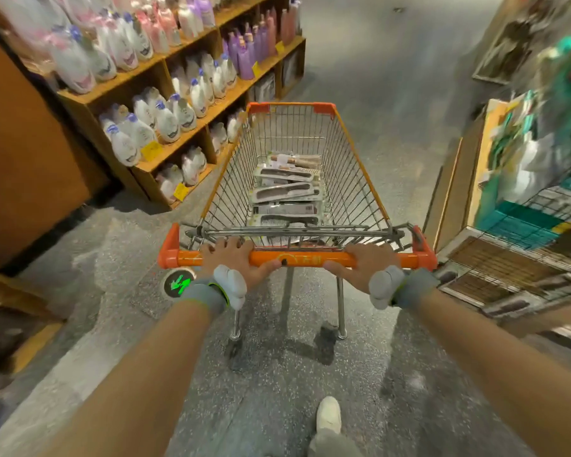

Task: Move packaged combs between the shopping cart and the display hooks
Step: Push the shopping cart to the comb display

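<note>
Several packaged combs (287,189) in the shopping cart (353,153); fingers (225,246) of left hand (234,263), right hand (366,263) around handle (305,258).

The packaged combs (285,189) were laid in the shopping cart (353,153), which was set on the floor (310,374) between shelves of bottles (136,72) on the left and a display rack (488,153) on the right.

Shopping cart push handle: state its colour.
The plastic push handle of the wire shopping cart is orange; the head view shows it best.
</note>
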A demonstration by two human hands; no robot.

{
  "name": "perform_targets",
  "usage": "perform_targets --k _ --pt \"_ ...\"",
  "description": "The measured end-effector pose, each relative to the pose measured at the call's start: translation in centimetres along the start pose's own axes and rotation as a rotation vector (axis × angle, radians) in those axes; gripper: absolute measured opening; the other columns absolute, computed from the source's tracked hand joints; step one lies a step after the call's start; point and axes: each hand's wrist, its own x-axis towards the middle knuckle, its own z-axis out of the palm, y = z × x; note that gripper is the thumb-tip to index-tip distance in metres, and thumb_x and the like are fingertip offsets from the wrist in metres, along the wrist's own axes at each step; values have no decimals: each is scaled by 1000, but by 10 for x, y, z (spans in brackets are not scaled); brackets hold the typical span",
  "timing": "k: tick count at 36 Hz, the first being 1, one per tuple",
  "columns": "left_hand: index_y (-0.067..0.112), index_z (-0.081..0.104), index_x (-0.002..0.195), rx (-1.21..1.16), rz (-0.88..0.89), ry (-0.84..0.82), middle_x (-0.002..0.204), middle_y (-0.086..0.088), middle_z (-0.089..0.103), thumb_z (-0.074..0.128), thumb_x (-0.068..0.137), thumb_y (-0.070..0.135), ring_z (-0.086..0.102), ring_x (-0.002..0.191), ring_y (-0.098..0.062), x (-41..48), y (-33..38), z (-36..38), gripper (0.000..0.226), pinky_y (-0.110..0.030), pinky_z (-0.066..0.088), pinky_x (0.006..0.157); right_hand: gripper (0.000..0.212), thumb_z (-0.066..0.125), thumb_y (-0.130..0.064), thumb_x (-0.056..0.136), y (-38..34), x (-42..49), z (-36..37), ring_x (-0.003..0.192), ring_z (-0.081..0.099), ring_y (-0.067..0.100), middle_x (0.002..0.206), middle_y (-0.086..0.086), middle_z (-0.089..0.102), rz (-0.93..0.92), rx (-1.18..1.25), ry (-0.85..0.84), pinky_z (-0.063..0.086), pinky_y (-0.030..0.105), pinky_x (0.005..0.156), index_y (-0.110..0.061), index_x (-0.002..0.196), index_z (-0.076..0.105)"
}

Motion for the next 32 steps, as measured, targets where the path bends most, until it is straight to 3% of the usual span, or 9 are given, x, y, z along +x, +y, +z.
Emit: perform_targets --k 3,8,13,18,21,24,26,32 --pt "31 48 129 30 34 -11 138 -3 46 17 76 88 39 128 -30 17 13 -7 83 -50 26 103 54 25 -81 79 14 5 2 78 57 18 78 -6 57 53 -9 -2 37 34 81 -30 74 42" --pt "31 45 132 35 83 -19 141 -7 45 18 79 85 37 131 -31 42 38 -19 80 -49 23 107 69 23 -82 78 38 14 -3 97 61 24 96 -2 64 165 2 -37 39 40 95 -27 102 58" --pt "29 47 132 75 152 27 136 -7 50 15 79 84 43 126 -31 64 58 -28 83 -47 28 107 73 24 -80 80 56 16 -7 97 62 23 102 -1 66 236 25 -30 43 37 90 -24 111 58" --pt "24 48 132 31 231 18 135 -8 50 18 79 84 43 127 -31 75 68 -35 85 -46 28 109 59 24 -78 82 65 11 -14 84 57 21 99 0 65 282 58 -62 38 34 80 -27 92 51" --pt "25 49 131 69 285 3 135 -7 51 20 80 84 44 127 -29 74 76 -40 84 -45 28 109 67 24 -79 82 66 -3 -13 88 59 22 103 1 66 352 75 -82 39 33 79 -24 105 56" --pt "23 46 136 91 320 -9 138 -8 49 19 79 84 42 129 -30 69 78 -40 87 -45 26 110 69 24 -79 82 59 -19 -9 100 59 24 108 0 65 415 88 -63 38 38 93 -28 116 55" --pt "24 46 136 106 362 -6 138 -8 49 19 79 85 43 129 -30 58 71 -35 88 -45 27 109 66 23 -79 82 46 -35 -3 103 59 24 103 -3 65 443 121 -68 33 44 102 -31 113 56" --pt "26 51 125 100 472 17 129 -6 55 20 80 84 49 121 -29 15 44 -18 80 -43 30 103 59 29 -78 82 2 -90 16 88 61 20 84 -5 64 529 203 -6 32 41 100 -28 92 59"
